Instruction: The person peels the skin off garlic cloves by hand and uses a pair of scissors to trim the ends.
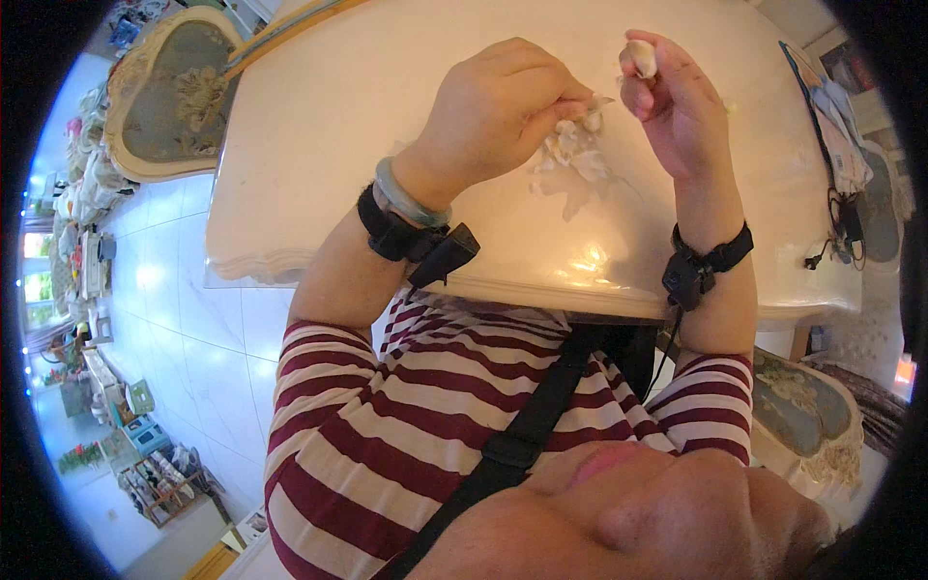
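My left hand [507, 109], back upward, pinches a small pale pointed piece [606, 101] between thumb and fingertips; whether it is garlic skin or something else cannot be told. Just below those fingertips lie what look like whitish garlic cloves and a loose pile of papery garlic skins [569, 145] on the glossy cream table [348, 138]. To the right, my right hand [674, 94] is raised with its palm partly showing, and its thumb and fingers grip a garlic clove [641, 58]. A gap separates the two hands.
Black straps with small devices circle both wrists. A wood-edged object [290, 32] lies at the upper left edge, near an upholstered chair [181, 94]. Plastic packets [844, 145] and a black cable with a plug [844, 225] lie on the right side of the table.
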Motion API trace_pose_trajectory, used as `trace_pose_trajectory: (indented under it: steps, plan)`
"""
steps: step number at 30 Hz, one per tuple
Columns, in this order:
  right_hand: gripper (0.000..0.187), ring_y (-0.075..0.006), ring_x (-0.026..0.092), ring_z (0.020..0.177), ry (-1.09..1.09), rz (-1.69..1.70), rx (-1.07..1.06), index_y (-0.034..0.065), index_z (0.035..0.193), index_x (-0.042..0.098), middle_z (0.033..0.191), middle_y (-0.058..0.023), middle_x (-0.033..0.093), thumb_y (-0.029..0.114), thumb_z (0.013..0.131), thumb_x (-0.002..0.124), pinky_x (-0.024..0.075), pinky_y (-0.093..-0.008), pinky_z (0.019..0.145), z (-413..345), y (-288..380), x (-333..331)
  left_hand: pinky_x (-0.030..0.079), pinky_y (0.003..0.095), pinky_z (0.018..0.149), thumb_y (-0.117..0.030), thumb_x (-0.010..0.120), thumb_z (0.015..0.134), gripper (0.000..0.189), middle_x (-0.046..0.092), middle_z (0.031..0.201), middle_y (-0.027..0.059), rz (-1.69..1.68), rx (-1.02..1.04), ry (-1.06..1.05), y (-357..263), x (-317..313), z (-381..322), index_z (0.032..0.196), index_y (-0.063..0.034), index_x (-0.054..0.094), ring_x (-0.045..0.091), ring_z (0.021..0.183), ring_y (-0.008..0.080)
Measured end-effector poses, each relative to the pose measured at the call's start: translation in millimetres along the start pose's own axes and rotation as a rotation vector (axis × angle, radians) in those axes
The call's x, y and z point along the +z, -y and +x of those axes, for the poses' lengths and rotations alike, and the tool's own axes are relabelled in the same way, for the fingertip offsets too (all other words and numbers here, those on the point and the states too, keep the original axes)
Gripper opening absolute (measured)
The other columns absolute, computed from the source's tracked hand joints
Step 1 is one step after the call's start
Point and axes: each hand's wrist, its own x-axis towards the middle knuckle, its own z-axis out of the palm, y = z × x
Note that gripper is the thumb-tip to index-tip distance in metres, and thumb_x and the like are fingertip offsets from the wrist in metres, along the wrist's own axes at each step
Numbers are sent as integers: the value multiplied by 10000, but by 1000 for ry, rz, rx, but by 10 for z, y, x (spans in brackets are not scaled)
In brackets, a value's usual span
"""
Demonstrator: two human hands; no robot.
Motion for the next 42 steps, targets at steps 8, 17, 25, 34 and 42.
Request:
trace_pose_trajectory:
  steps: [8,17,25,34,42]
  plan:
    - [283,-71,483,605,128,-162,192,28,1111,611,812,-4,566,266,996,508,402,-199,557,-64,-77,175,503,323,707,-12,741,721,231,667,886,84,66,119,-166,79,21,52,938,-68,684,628,818,244]
    - [293,-52,475,585,194,-171,174,30,1063,621,794,5,551,299,982,538,382,-175,511,-97,-88,200,499,296,695,6,738,725,323,670,840,59,49,56,-114,29,29,41,1031,-75,674,638,778,214]
    - [305,-62,479,556,194,-212,199,33,1058,631,789,2,549,316,974,550,389,-183,494,-88,-104,182,497,294,708,18,704,747,385,648,850,54,9,17,-58,-111,-8,95,1112,-82,635,635,783,210]
    - [338,-72,526,569,216,-106,254,17,1088,607,802,-22,585,328,980,532,432,-192,504,-81,-103,155,486,333,750,62,632,766,394,614,962,108,-4,-17,72,-57,26,66,1136,-68,600,594,853,265]
    - [334,-67,534,587,259,-92,215,17,1092,604,827,-27,590,323,987,518,445,-190,518,-72,-91,163,487,350,710,14,698,732,369,642,905,70,109,105,-39,-100,-21,119,1083,-79,634,603,826,271]
